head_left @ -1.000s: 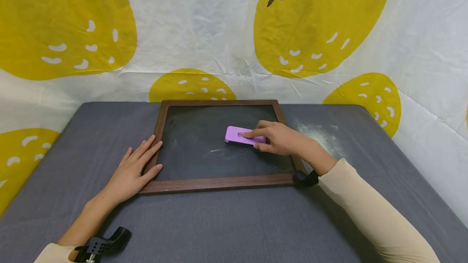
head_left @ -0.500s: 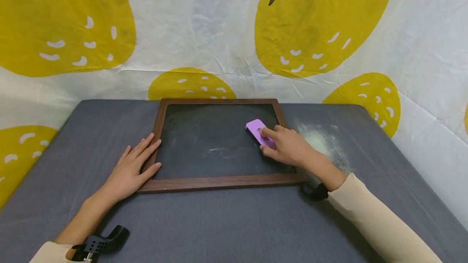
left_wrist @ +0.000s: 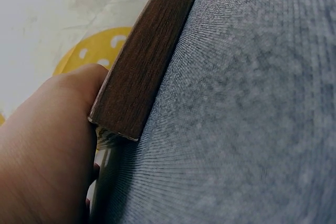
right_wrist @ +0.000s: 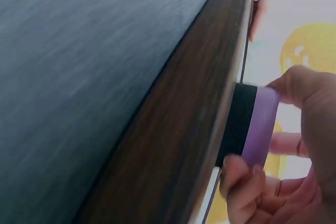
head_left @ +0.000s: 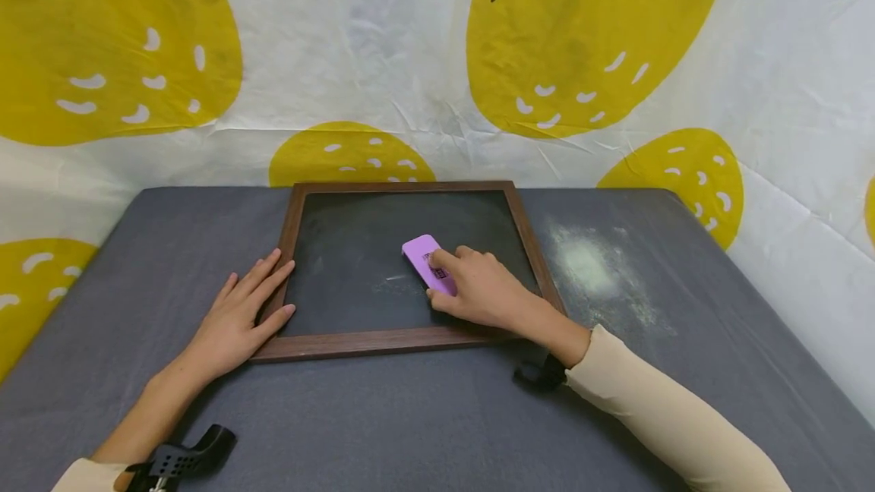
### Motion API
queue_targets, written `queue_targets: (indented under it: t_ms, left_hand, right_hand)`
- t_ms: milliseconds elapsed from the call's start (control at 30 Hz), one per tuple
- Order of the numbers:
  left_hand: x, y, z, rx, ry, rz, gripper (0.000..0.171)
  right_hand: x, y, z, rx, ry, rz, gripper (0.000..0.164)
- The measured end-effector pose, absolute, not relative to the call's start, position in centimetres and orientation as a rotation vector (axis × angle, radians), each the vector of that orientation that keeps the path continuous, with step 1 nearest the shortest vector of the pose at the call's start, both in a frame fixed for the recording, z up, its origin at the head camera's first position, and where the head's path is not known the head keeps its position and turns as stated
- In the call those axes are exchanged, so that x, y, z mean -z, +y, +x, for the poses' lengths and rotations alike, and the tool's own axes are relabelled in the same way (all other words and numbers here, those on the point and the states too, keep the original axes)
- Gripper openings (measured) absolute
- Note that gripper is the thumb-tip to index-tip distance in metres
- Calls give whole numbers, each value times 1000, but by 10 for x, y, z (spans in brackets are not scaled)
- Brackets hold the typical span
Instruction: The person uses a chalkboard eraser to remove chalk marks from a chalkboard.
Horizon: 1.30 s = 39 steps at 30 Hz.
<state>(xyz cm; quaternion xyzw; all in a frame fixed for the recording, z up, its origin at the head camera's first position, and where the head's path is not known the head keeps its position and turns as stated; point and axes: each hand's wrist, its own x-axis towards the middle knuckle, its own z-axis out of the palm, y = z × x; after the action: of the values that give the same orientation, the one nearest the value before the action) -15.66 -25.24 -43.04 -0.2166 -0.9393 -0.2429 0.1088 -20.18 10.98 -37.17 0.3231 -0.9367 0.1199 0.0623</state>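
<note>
From my remote station, the head view shows a chalkboard (head_left: 362,249) with a dark wooden frame lying flat on the grey table cover (head_left: 424,416), in the centre of the frame.

Right hand (head_left: 481,294): I see it gripping a purple eraser (head_left: 424,258), fingers curled round its sides and the index finger laid along its top. The eraser sits on the dark writing surface, right of the board's centre, its long axis running diagonally from upper left to lower right. In the right wrist view the eraser (right_wrist: 260,127) shows a purple back and a black felt layer pressed against the board, with the thumb above and fingers below. Faint chalk smears lie just left of the eraser.

Left hand (head_left: 242,317): I see it flat, fingers straight and slightly spread, resting on the lower left corner of the frame with fingertips reaching onto the board's edge. The left wrist view shows the palm (left_wrist: 47,150) touching the frame's corner (left_wrist: 142,72).

A pale chalk dust patch (head_left: 584,260) marks the cover right of the board. A white backdrop with yellow fruit prints (head_left: 588,36) fills the upper frame.
</note>
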Motion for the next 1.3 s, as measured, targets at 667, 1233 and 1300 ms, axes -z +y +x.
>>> queue_targets:
  t_ms: [667,1233,1300]
  left_hand:
    - [428,-255,-157,722,-2752,-649,63]
    - [423,-252,-156,730,-2773,-647,65]
    - [424,-253,-154,739,-2771,-642,65]
  right_hand:
    - [350,99,-222,-440,-2792,1610,37]
    - [337,161,-238,-390,-2843,1634,37]
    - [338,171,-239,-393,-2845,1611,38]
